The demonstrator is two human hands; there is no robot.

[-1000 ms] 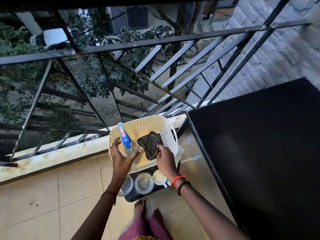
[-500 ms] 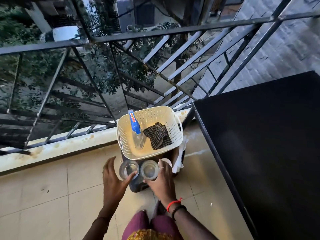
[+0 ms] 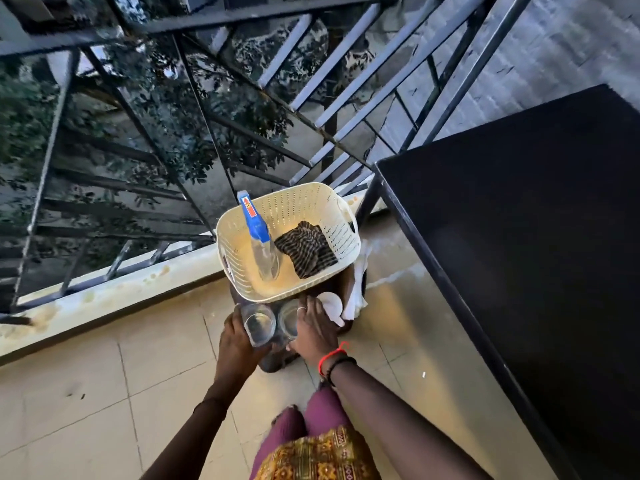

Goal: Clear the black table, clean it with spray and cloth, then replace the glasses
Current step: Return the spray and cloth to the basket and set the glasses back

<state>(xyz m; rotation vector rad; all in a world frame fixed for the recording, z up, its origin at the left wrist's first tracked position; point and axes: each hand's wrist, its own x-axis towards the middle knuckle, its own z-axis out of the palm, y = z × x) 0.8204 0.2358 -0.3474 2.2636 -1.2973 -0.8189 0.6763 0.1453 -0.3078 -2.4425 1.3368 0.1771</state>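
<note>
The step is replacing glasses: the left hand grips a glass, and the right hand seemingly curls round the second glass, beside the basket. Next, both need lifting level onto the black table.

Single head-worn view, wide-angle; aimed steeply down and forward; close above basket; near edge of black table at frame right, railing ahead.

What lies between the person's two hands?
A left glass in the left hand and a right glass in the right hand, side by side, in the head view.
</note>
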